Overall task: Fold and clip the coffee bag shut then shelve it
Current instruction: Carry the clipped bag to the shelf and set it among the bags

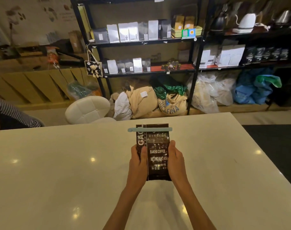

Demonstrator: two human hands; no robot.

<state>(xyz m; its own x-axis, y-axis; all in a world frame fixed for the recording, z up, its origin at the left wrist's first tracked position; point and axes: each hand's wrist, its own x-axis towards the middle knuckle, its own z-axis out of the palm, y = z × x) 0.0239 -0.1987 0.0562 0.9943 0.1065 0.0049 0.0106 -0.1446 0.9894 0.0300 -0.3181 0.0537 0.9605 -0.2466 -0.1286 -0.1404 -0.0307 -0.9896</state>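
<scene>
Coffee bag (158, 156) w/ clip (149, 129) btwn left hand (138, 161) & right hand (176, 161), both gripping its sides

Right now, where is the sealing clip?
In the head view, the pale blue clip sits clamped across the top of the coffee bag, centre frame above the white table, above the left hand and right hand.

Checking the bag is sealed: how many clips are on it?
1: a pale blue clip runs across the coffee bag near its top edge; the bag's back is hidden.
</scene>
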